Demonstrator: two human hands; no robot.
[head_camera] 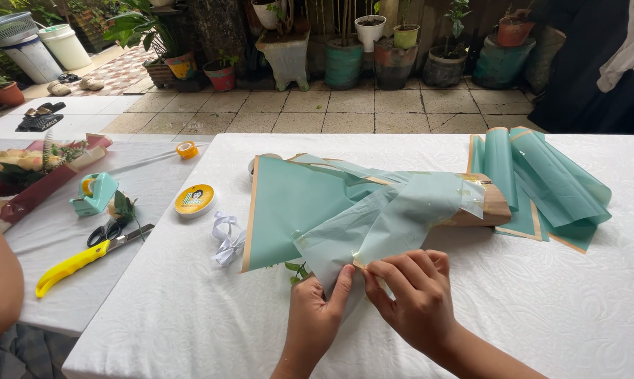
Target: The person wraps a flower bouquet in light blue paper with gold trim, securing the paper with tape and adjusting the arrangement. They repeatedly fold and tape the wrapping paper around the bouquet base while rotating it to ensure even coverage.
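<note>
Midway through wrapping, seemingly: teal wrapping paper already folded around a bundle on the white counter, left hand and right hand each pinching its lower edge, spare sheets and white ribbon unused.

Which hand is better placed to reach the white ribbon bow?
Probably the left hand. The white ribbon bow lies on its side of the teal wrapping paper; the right hand would have to cross over.
</note>
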